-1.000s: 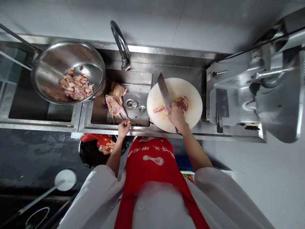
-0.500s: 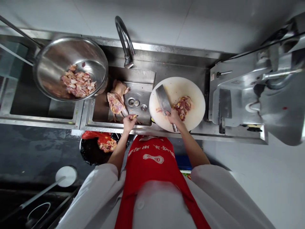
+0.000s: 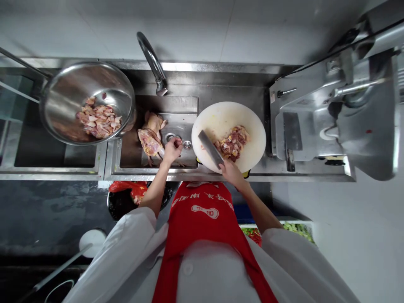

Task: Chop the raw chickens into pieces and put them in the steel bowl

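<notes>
My right hand (image 3: 232,172) is wrapped round the handle of a cleaver (image 3: 208,146), whose wide blade is tilted over a round white cutting board (image 3: 252,152). The blade's edge is beside a pile of cut raw chicken (image 3: 234,143) on that board. Over the sink (image 3: 189,109), my left hand (image 3: 173,150) has its fingers curled together; whatever is in them is too small to make out. Just left of it a whole raw chicken (image 3: 150,134) lies in the sink, its feet toward me.
A large steel bowl (image 3: 63,94) with chopped chicken stands on the left. The faucet (image 3: 153,59) arches behind the sink. At right is a metal slicer (image 3: 315,122) with a second cleaver (image 3: 291,139) on it. A lined bin (image 3: 121,205) and vegetable crates (image 3: 299,229) are below.
My left hand has moved up and right from the sink's front edge, and the yellowish bit between its fingers no longer shows. The cleaver has tipped more on edge, against the cut chicken.
</notes>
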Tool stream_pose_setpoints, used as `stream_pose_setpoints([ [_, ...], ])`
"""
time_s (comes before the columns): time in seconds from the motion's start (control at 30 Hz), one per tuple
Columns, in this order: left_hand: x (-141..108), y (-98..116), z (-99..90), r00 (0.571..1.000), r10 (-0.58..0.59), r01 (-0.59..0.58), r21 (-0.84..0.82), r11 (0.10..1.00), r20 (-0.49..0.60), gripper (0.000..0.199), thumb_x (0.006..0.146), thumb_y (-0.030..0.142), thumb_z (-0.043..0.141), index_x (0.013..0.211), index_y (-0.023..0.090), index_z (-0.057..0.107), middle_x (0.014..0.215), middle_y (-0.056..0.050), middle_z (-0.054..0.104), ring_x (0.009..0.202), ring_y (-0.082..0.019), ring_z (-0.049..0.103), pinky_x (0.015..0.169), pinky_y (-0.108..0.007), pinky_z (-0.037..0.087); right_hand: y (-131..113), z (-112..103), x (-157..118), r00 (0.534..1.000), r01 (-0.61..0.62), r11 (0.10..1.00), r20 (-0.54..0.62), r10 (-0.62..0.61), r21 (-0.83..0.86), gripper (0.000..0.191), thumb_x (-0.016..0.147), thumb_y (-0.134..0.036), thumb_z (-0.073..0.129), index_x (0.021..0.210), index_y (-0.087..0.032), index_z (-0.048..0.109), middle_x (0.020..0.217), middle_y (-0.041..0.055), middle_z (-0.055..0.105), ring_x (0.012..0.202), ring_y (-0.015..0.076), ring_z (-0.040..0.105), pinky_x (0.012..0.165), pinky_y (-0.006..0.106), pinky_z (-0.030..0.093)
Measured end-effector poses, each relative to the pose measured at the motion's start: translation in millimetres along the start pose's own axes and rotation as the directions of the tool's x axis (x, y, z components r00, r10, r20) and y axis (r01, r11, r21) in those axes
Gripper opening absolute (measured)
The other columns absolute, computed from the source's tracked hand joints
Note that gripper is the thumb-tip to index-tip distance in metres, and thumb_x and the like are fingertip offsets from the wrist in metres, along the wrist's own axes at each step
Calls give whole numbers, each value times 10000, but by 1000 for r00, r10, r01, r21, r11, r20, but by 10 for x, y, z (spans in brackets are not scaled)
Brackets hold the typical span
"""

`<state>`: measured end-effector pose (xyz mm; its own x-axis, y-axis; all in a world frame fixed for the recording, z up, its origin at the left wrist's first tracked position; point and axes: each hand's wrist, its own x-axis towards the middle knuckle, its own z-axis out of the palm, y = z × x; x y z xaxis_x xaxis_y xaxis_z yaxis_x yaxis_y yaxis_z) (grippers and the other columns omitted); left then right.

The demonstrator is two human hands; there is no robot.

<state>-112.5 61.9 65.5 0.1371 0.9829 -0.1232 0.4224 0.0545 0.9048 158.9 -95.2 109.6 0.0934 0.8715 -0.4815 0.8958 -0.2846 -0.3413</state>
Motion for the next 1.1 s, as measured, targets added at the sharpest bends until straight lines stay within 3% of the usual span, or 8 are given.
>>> stream_pose_setpoints([
  [0.27,-263,268,1037,931,320,-335,64,940,175,264,792,228,678,1056,229,685,1066,-94,594,928,-194,599,880,-360,521,197,-112,108,977,-209,978,-36,209,-5,404,1028,-297,345,1308,-47,495,1076,211,693,979,279,669,815,325,453],
  [0.37,-486,115,885,952,304,-305,101,947,20,341,776,299,736,1107,254,669,1109,-98,592,1034,-229,577,903,-379,504,20,-381,62,987,-120,992,-103,122,27,435,1026,-301,332,1365,-54,448,1068,207,698,933,285,679,799,341,466],
  [0.5,-735,-58,450,946,95,-55,135,989,-309,143,885,316,597,934,191,647,924,-65,604,835,-172,573,785,-308,494,-433,-720,69,923,-73,994,-372,100,86,503,1051,-370,189,1331,-45,452,1033,223,688,940,298,679,792,359,480],
  [0.57,-813,-81,363,911,53,8,145,989,-410,143,913,306,556,873,183,619,860,-47,592,800,-163,557,788,-301,481,-601,-711,139,903,-66,993,-416,102,98,520,1055,-383,152,1318,-52,457,1041,227,683,963,295,677,801,356,481],
  [0.63,-841,-56,425,901,85,-24,147,989,-426,153,933,294,531,858,188,611,861,-49,596,831,-171,562,821,-312,475,-684,-559,248,946,-70,994,-310,91,79,468,1056,-352,195,1281,-58,482,1004,220,694,942,290,684,794,345,479],
  [0.77,-709,60,828,943,273,-245,157,957,-190,146,931,312,578,982,194,647,1015,-87,636,1008,-212,578,942,-358,464,-649,-168,498,996,-74,997,-51,74,0,322,1036,-259,322,1204,-67,519,1025,216,705,956,280,687,793,314,468],
  [0.9,-532,65,1129,917,395,-400,147,905,62,178,947,284,560,1038,179,672,1064,-111,641,1052,-225,562,945,-376,473,-458,-55,574,999,-39,999,-37,38,-12,324,1037,-273,344,1243,-80,503,1101,206,698,1017,264,674,828,294,454],
  [1.1,-639,-96,1021,862,467,-495,139,857,196,247,961,230,520,1151,203,675,1150,-106,661,1116,-222,566,1002,-412,461,-74,-73,208,997,-65,997,29,66,-39,319,1020,-274,383,1207,-72,542,1100,211,695,1034,283,666,834,309,452],
])
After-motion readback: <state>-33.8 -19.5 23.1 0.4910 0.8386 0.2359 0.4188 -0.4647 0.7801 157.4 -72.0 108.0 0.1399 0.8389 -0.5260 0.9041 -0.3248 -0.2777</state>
